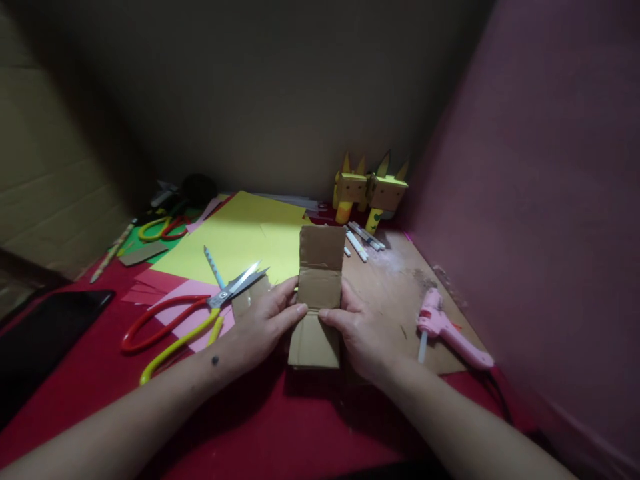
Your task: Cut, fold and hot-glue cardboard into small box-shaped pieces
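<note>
A folded strip of brown cardboard (320, 290) is held upright at the middle, with creases across it and its lower panel tilted toward me. My left hand (275, 313) grips its left edge, thumb on the front near the lower crease. On the right edge my right hand (357, 327) holds it the same way, thumb also on the front. The fingers behind the cardboard are mostly hidden. Just left of my left hand lie large scissors (220, 300) with red and yellow handles, blades slightly apart.
Yellow paper (245, 233) and pink sheets (200, 293) lie at the left, a black phone-like object (55, 340) farther left. White markers (357, 245) and a pink glue gun (440, 327) rest on a board (385, 300). Cardboard animal figures (353, 190) stand behind.
</note>
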`<state>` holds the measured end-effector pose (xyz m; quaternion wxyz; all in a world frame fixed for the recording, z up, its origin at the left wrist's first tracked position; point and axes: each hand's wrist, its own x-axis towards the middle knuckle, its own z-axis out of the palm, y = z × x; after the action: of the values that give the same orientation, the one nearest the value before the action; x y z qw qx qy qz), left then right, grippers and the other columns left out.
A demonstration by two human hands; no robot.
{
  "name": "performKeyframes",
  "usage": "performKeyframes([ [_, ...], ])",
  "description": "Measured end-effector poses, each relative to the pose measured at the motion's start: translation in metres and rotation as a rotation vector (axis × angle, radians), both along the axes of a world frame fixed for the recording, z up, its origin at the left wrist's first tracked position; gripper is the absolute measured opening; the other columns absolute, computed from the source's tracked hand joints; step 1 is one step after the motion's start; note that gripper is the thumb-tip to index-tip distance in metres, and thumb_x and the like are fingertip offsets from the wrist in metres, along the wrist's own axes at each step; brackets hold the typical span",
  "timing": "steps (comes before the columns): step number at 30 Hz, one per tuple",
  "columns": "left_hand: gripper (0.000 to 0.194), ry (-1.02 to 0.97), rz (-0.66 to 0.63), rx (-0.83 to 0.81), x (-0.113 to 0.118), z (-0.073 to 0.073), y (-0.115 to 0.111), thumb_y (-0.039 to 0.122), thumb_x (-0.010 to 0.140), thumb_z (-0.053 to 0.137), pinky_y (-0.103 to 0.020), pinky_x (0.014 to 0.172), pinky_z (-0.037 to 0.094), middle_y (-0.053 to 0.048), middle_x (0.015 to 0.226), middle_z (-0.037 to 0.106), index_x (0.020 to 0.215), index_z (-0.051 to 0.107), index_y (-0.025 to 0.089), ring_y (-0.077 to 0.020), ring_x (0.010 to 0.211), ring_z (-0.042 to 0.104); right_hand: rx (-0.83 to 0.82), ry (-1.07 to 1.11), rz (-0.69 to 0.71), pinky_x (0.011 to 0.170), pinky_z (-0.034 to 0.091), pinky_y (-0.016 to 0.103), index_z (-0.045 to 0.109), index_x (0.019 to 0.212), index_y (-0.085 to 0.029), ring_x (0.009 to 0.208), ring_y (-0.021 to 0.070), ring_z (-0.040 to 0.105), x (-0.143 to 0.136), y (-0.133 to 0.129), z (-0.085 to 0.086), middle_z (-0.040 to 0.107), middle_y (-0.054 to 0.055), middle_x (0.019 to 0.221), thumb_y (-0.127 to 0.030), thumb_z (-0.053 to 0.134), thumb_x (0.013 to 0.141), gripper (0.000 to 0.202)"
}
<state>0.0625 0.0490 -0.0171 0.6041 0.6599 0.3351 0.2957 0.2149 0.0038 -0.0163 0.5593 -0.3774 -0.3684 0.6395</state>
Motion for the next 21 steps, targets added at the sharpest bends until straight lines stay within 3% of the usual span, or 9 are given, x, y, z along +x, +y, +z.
performKeyframes([
  [4, 0.035, 0.154, 0.12, 0.212, 0.003, 0.004, -0.007, 0.032, 0.089, 0.051, -0.033, 0.098, 0.042, -0.007, 0.123, 0.064, 0.122, 0.058, 0.02, -0.0297, 0.122, 0.05, 0.01, 0.002, -0.03, 0.082, 0.054, 0.034, 0.047, 0.13, -0.031, 0.096, 0.0206, 0.066, -0.005, -0.002, -0.001, 0.07, -0.002, 0.111, -0.012, 0.059, 0.072, 0.062],
  [15, 0.043, 0.138, 0.091, 0.26, 0.004, 0.008, -0.008, 0.031, 0.089, 0.051, -0.034, 0.101, 0.041, -0.007, 0.126, 0.062, 0.13, 0.053, 0.019, -0.0273, 0.115, 0.055, 0.041, 0.046, -0.035, 0.084, 0.054, 0.035, 0.046, 0.128, -0.031, 0.096, 0.0203, 0.066, -0.006, -0.002, -0.006, 0.07, -0.001, 0.111, -0.012, 0.059, 0.073, 0.06],
  [18, 0.045, 0.091, 0.071, 0.195, 0.003, 0.012, -0.007, 0.032, 0.086, 0.057, -0.032, 0.1, 0.041, -0.006, 0.125, 0.063, 0.129, 0.055, 0.02, -0.0265, 0.115, 0.054, 0.007, 0.054, -0.044, 0.082, 0.055, 0.036, 0.051, 0.12, -0.028, 0.092, 0.021, 0.067, -0.006, -0.001, -0.002, 0.071, -0.001, 0.103, -0.011, 0.06, 0.07, 0.054],
  [21, 0.051, -0.014, 0.088, -0.024, 0.002, 0.011, -0.004, 0.037, 0.082, 0.062, -0.032, 0.088, 0.047, -0.005, 0.104, 0.069, 0.13, 0.055, 0.022, -0.0255, 0.101, 0.061, -0.031, 0.1, -0.065, 0.081, 0.056, 0.037, 0.055, 0.112, -0.026, 0.091, 0.0222, 0.067, -0.006, 0.001, 0.001, 0.072, -0.001, 0.098, -0.007, 0.058, 0.065, 0.051],
])
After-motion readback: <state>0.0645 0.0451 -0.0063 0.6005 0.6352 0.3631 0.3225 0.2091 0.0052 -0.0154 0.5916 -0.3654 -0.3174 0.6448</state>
